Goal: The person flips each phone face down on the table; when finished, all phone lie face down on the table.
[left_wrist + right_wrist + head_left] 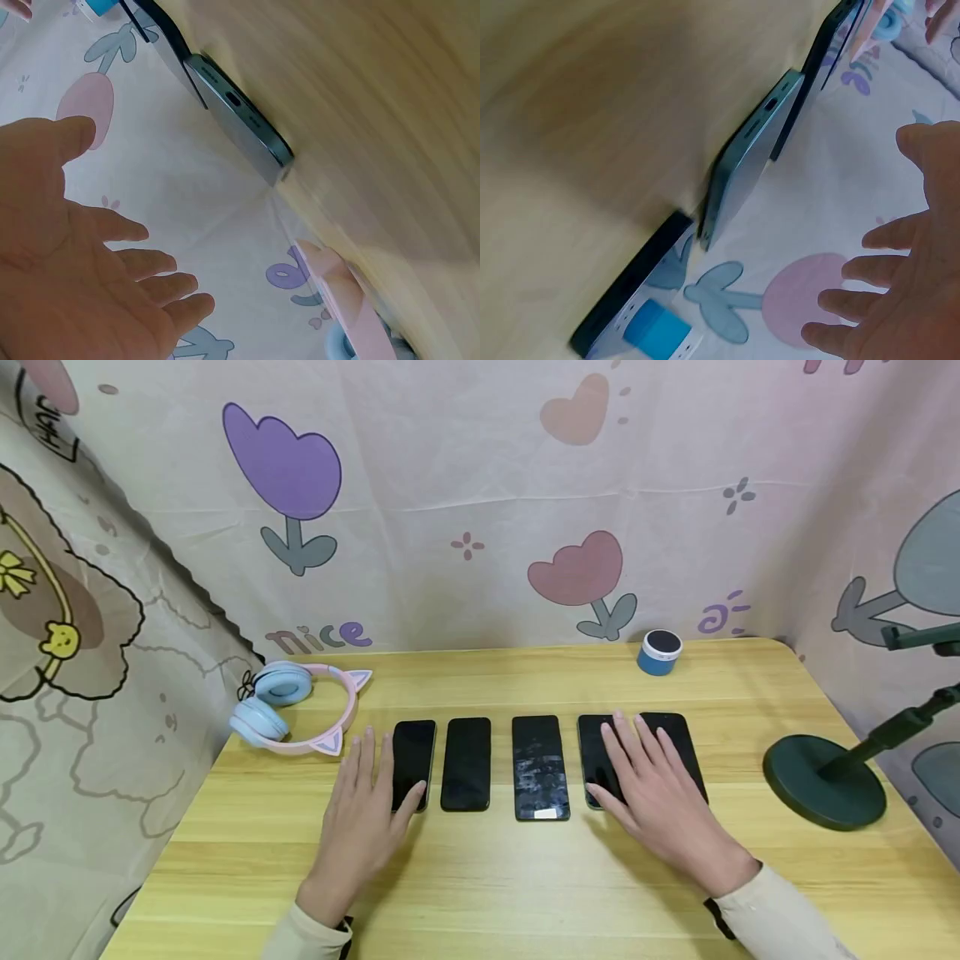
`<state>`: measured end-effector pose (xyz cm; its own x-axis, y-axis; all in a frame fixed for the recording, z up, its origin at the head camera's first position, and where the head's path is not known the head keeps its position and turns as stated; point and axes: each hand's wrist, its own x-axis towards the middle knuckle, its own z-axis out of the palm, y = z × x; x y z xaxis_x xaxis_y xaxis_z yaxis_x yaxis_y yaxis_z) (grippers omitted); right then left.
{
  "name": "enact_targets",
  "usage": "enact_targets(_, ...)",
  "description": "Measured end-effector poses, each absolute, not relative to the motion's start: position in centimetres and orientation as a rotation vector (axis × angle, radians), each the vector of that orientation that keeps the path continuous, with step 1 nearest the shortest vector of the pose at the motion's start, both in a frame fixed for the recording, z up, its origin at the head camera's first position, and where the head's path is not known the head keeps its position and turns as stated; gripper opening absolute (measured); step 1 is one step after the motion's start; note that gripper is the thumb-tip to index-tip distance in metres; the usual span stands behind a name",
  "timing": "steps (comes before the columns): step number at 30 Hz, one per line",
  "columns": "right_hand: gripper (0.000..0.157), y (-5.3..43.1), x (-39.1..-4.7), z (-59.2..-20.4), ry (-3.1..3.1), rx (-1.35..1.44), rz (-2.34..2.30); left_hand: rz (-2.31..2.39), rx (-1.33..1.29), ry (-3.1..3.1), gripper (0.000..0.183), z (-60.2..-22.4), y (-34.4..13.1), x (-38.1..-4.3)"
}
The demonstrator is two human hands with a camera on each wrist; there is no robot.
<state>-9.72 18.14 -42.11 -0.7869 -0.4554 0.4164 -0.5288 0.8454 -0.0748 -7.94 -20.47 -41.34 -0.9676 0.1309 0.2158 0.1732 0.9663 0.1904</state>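
Note:
Several dark phones lie in a row on the wooden table. My left hand [363, 814], fingers straight, hovers by the leftmost phone [412, 760], partly covering its left side. Beside that lie a second phone [467, 764] and a third phone [541, 760] with a smudged, reflecting screen. My right hand [660, 797] spreads its fingers above the two rightmost phones, hiding parts of the inner phone [596, 756] and the outer phone [678, 735]. Both wrist views show a gap between the palms and the phones: left hand [97, 262], right hand [900, 285]. Neither holds anything.
Cat-ear headphones [348, 706] in pink and blue lie at the back left. A small blue and white cylinder [659, 653] stands at the back right. The green round base [817, 781] of a stand is at the right. Patterned cloth [450, 468] hangs behind the table.

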Motion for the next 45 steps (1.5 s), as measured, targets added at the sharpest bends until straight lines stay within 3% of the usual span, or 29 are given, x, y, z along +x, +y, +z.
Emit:
enact_targets(31, 0.072, 6.8, -11.6, -41.5, -2.645, 1.238, 0.218, -0.558, -0.136, -3.022, 0.075, -40.3, -23.6, -9.8)
enact_targets(45, 0.065, 1.6, -12.9, -40.9, -2.806, 1.271, 0.451, -0.687, -0.118, -3.025, 0.066, -40.5, -24.4, -11.3)
